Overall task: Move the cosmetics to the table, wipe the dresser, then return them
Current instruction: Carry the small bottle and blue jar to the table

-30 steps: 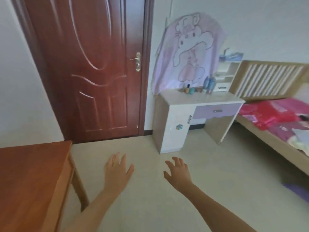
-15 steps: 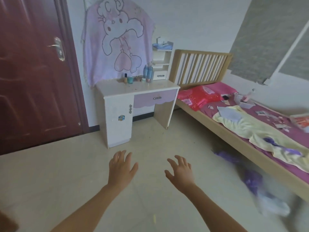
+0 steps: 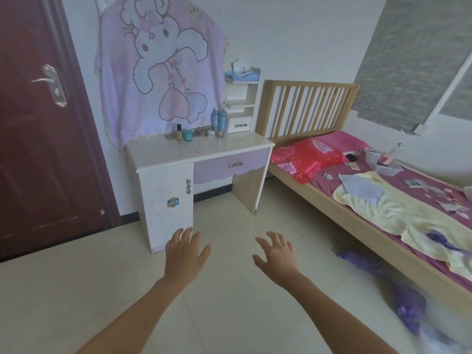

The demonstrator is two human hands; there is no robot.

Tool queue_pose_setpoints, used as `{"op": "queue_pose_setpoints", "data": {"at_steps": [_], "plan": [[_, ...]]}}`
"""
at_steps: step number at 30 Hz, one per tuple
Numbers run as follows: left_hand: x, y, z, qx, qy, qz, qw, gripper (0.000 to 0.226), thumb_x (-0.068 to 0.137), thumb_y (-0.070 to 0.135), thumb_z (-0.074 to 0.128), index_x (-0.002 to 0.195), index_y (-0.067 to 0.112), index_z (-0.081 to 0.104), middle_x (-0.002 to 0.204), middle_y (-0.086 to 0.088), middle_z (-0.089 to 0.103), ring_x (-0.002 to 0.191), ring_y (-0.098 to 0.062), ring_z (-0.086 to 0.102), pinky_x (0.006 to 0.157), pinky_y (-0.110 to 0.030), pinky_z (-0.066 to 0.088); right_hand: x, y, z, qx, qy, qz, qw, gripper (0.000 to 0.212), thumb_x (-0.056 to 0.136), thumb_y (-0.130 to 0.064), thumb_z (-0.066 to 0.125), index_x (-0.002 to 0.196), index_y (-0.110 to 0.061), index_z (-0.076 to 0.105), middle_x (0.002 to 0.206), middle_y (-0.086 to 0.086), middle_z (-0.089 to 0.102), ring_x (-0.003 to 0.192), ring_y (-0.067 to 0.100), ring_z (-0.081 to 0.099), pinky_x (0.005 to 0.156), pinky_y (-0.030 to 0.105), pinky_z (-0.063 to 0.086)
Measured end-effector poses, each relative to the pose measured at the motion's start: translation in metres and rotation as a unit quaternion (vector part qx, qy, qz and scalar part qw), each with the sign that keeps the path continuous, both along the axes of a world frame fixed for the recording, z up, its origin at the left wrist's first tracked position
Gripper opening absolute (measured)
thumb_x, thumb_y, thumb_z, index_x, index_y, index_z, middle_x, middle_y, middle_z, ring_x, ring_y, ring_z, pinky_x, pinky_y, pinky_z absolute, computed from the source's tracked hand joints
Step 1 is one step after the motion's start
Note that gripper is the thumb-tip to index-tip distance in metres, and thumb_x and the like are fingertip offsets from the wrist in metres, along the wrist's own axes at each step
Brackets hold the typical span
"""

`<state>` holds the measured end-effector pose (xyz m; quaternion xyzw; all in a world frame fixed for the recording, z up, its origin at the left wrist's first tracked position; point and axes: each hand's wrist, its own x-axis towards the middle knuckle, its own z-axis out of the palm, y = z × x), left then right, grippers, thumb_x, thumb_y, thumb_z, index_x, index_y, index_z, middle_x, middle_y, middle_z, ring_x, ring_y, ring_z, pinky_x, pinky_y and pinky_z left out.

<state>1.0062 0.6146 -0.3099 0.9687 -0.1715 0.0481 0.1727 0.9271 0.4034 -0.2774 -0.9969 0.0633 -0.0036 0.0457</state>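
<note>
**Head view.** Both hands are held out over the floor, palms down. The left hand point(image 3: 185, 251) and the right hand point(image 3: 277, 254) are shown with fingers spread and nothing grasped. The cosmetics are seen well apart from the hands, ranged along the back of the dresser's tabletop point(image 3: 199, 153), below the hanging cartoon cloth point(image 3: 158, 72). They comprise a foundation bottle point(image 3: 179, 132), a teal jar point(image 3: 187, 135) just beside it, a white-lidded jar point(image 3: 211, 133), a pinkish jar point(image 3: 220, 134) and tall blue bottles point(image 3: 219, 121) beside the small shelf unit point(image 3: 241, 98). Whether flat palettes lie behind them cannot be told. Specks are scattered on the bare front of the tabletop. The table named in the task is not shown.

**Handling, as judged.** All items are expected to be light, rigid and smooth. The foundation bottle and jars are probably glass, hence breakable if dropped. The tall bottles are best taken round the body, and the jars from above, across lid and sides. Removal of the cosmetics appears not yet begun.
</note>
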Motion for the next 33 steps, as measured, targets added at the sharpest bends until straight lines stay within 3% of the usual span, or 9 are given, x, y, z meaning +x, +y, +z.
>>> {"op": "queue_pose_setpoints", "data": {"at_steps": [4,8,13,17,20,23,25,29,33], "plan": [[0.077,-0.028,0.002,-0.02,0.019,-0.004,1.0,0.058,0.076,0.045,0.032,0.097,0.005,0.068,0.103,-0.017,0.068,0.096,-0.043,0.061,0.069,-0.053,0.051,0.067,-0.032,0.009,0.0,-0.009,-0.016,1.0,0.05,0.095,-0.044,0.036,0.141,-0.025,0.029,0.15,0.003,0.022,0.139,0.019,0.015,0.111,0.034,0.016],[0.128,-0.057,-0.003,-0.048,0.011,0.002,0.999,0.079,0.072,0.053,0.017,0.122,0.006,0.056,0.129,-0.016,0.054,0.123,-0.041,0.043,0.092,-0.054,0.039,0.116,-0.064,0.002,0.007,0.012,-0.027,1.0,0.05,0.095,-0.045,0.036,0.141,-0.027,0.029,0.15,0.002,0.022,0.139,0.019,0.016,0.111,0.033,0.015],[0.195,-0.09,-0.007,-0.059,0.018,0.024,0.998,0.086,0.069,0.056,0.012,0.126,0.006,0.053,0.135,-0.015,0.049,0.128,-0.039,0.038,0.097,-0.051,0.036,0.193,-0.101,-0.008,0.01,0.012,-0.005,1.0,0.05,0.095,-0.044,0.038,0.141,-0.026,0.03,0.15,0.003,0.023,0.138,0.019,0.017,0.111,0.035,0.016],[0.264,-0.12,-0.007,-0.064,-0.009,0.046,0.997,0.078,0.073,0.054,0.017,0.117,0.004,0.059,0.125,-0.018,0.056,0.118,-0.044,0.046,0.087,-0.053,0.044,0.275,-0.134,-0.006,0.011,-0.023,0.052,0.998,0.049,0.095,-0.043,0.038,0.14,-0.026,0.031,0.15,0.002,0.023,0.138,0.019,0.018,0.111,0.034,0.016],[0.312,-0.141,0.006,-0.063,-0.021,0.086,0.994,0.09,0.067,0.059,0.007,0.129,0.009,0.049,0.136,-0.01,0.048,0.129,-0.035,0.033,0.099,-0.047,0.036,0.34,-0.157,-0.004,0.013,-0.037,0.092,0.995,0.05,0.093,-0.046,0.035,0.138,-0.024,0.035,0.147,0.003,0.027,0.136,0.02,0.023,0.11,0.036,0.02],[0.353,-0.157,0.015,-0.069,-0.031,0.125,0.989,0.094,0.064,0.06,0.003,0.134,0.013,0.044,0.143,-0.009,0.04,0.134,-0.032,0.027,0.104,-0.045,0.029,0.407,-0.168,-0.003,-0.007,-0.067,0.146,0.987,0.055,0.076,-0.05,0.03,0.107,-0.021,0.065,0.113,0.009,0.062,0.103,0.026,0.061,0.08,0.04,0.051],[0.376,-0.158,0.017,-0.074,-0.031,0.149,0.986,0.086,0.069,0.059,0.01,0.13,0.012,0.05,0.139,-0.01,0.045,0.131,-0.034,0.034,0.101,-0.047,0.034,0.448,-0.169,-0.004,0.004,-0.075,0.147,0.986,0.047,0.07,-0.051,0.034,0.087,-0.026,0.069,0.088,0.001,0.069,0.076,0.018,0.069,0.058,0.029,0.055],[0.421,-0.137,0.007,-0.052,0.011,0.189,0.981,0.068,0.079,0.054,0.027,0.111,0.007,0.064,0.119,-0.016,0.061,0.11,-0.042,0.055,0.083,-0.052,0.047,0.516,-0.146,-0.018,0.038,-0.06,0.206,0.976,0.039,0.069,-0.052,0.035,0.099,-0.031,0.048,0.089,-0.002,0.07,0.079,0.016,0.069,0.057,0.028,0.055],[0.476,-0.108,-0.003,-0.062,-0.014,0.246,0.967,0.086,0.074,0.064,0.014,0.126,0.009,0.054,0.134,-0.015,0.05,0.127,-0.038,0.039,0.098,-0.05,0.037,0.584,-0.114,-0.026,0.066,-0.049,0.246,0.966,0.039,0.069,-0.051,0.034,0.1,-0.031,0.044,0.088,-0.003,0.07,0.079,0.015,0.069,0.056,0.026,0.054]]}}
